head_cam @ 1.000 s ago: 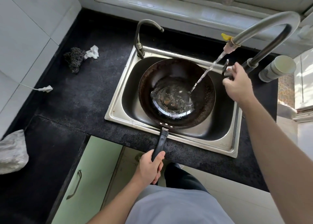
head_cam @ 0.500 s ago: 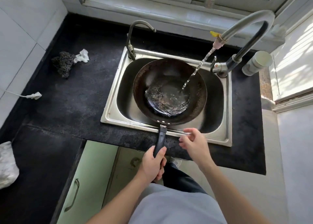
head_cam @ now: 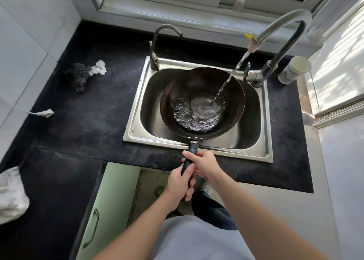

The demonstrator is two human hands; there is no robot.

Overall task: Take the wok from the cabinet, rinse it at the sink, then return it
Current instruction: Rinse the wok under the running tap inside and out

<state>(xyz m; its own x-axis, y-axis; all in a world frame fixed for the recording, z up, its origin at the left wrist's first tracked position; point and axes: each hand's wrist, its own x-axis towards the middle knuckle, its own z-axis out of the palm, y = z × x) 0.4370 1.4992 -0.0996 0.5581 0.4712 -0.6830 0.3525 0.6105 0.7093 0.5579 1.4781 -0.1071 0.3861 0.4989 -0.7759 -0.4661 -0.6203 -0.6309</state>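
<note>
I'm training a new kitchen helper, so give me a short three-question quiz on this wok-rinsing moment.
1. True or false: both hands grip the wok handle.
2. Where does the water stream land? A) beside the wok, in the sink B) inside the wok C) on the counter
3. What dark scrubbing item lies on the counter left of the sink?

Key:
1. True: left hand below, right hand above.
2. B
3. A steel wool scourer, beside a white rag.
</note>
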